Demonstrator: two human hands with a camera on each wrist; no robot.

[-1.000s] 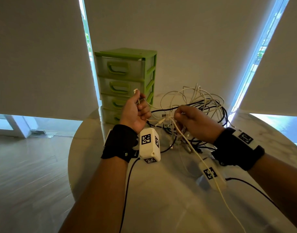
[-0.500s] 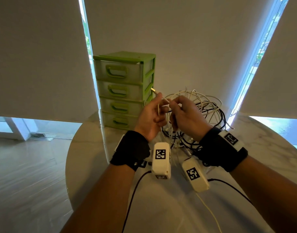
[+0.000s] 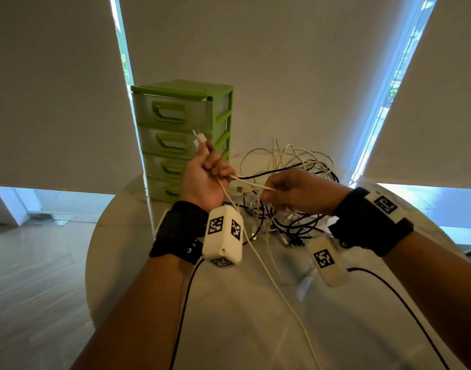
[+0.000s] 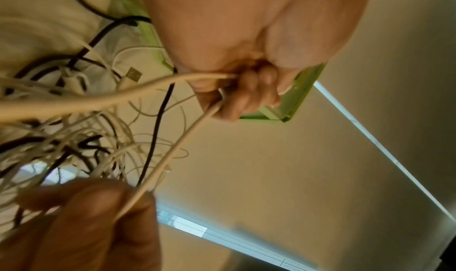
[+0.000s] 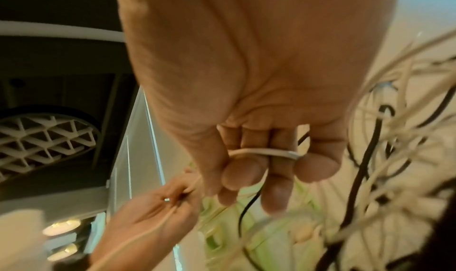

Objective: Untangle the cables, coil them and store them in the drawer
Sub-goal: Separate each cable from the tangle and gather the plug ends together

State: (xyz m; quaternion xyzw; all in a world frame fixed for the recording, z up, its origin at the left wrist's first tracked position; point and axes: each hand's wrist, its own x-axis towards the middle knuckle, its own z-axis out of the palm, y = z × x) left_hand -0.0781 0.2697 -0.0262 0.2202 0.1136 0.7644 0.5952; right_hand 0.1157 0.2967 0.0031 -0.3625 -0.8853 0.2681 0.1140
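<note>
A tangle of white and black cables (image 3: 290,180) lies on the round marble table (image 3: 229,329), to the right of a green drawer unit (image 3: 181,134) with several drawers, all closed. My left hand (image 3: 207,177) grips a cream cable (image 3: 251,185) in its fist, and the cable's plug (image 3: 200,137) sticks up above the thumb. My right hand (image 3: 295,190) pinches the same cable a short way along, just above the tangle. In the right wrist view the cable (image 5: 261,151) crosses my curled fingers. The cable's loose length (image 3: 282,292) trails down over the table toward me.
The table's rim curves close on the left, with a wooden floor (image 3: 37,276) below. Closed blinds hang behind the table with bright window gaps between them. Black wrist-camera leads (image 3: 389,289) run along both forearms.
My hands had met in front of the drawer unit and have drawn apart, stretching a short span of the cream cable between them. The plug now stands above my left fist.
</note>
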